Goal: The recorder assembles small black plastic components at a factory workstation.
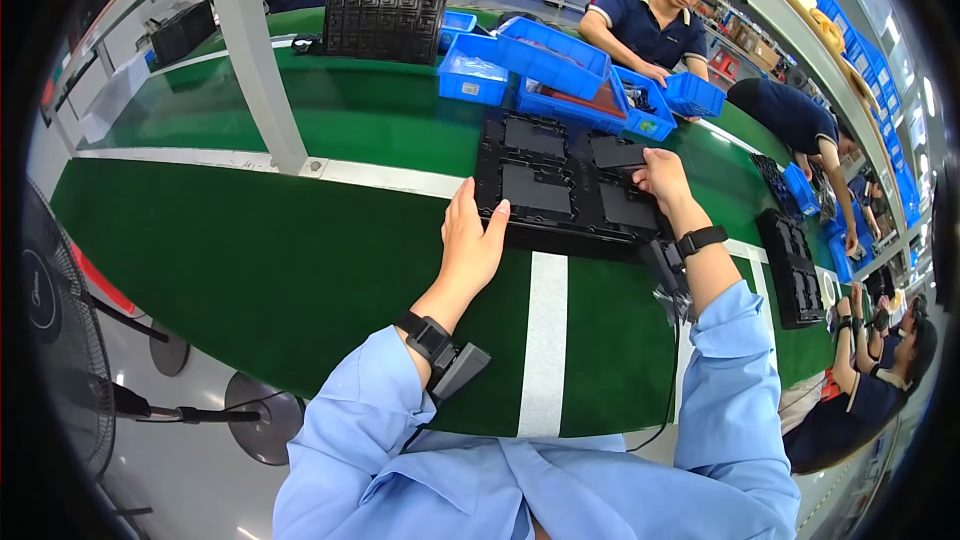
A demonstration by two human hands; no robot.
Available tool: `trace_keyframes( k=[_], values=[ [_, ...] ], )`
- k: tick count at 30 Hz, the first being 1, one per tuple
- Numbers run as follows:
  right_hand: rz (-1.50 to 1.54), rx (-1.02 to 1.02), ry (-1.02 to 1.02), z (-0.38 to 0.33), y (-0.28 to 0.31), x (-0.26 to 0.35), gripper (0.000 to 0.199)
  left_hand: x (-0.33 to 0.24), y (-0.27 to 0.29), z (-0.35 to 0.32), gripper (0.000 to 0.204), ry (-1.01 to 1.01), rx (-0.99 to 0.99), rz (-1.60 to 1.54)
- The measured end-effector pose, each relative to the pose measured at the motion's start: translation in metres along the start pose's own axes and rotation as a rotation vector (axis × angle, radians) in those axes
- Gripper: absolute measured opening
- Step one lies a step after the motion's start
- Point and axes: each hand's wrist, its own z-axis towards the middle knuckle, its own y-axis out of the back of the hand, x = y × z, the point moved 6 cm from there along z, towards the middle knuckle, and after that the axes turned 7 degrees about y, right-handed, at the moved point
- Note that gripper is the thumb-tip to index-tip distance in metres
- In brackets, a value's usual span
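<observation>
A black moulded tray (584, 190) with several compartments lies on the green work surface in front of me. Flat dark rectangular pieces, such as the one at the near left (535, 188), sit in its compartments. My left hand (472, 242) is against the tray's left edge, fingers stretched and thumb apart. At the far right compartment, my right hand (662, 180) pinches the near right corner of a dark flat piece (618, 152). That piece looks slightly tilted; whether it touches the tray's floor I cannot tell.
Blue bins (553, 52) stand behind the tray, beside an upright black patterned tray (385, 12). A metal post (255, 60) rises at the left. Another black tray (792, 268) lies at the right. A co-worker (650, 25) handles a blue bin opposite. A fan (62, 310) stands far left.
</observation>
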Motion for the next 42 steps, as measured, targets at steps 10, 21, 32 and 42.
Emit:
trace_keyframes(
  k=[10, 21, 32, 42],
  values=[
    [-1.343, -0.025, 0.270, -0.007, 0.014, 0.030, 0.046, -0.009, 0.002, -0.003, 0.062, -0.088, -0.035, 0.022],
    [-1.360, 0.136, 0.071, -0.039, 0.016, 0.050, 0.068, -0.005, 0.008, 0.008, 0.048, -0.058, 0.037, -0.351],
    [0.515, -0.155, 0.019, -0.154, 0.071, 0.032, 0.020, -0.038, 0.025, -0.003, 0.058, -0.244, 0.149, -0.591],
    [0.617, -0.700, 0.278, -0.285, 0.202, -0.033, 0.018, -0.014, 0.012, 0.004, 0.031, -0.054, -0.008, -0.356]
  ],
)
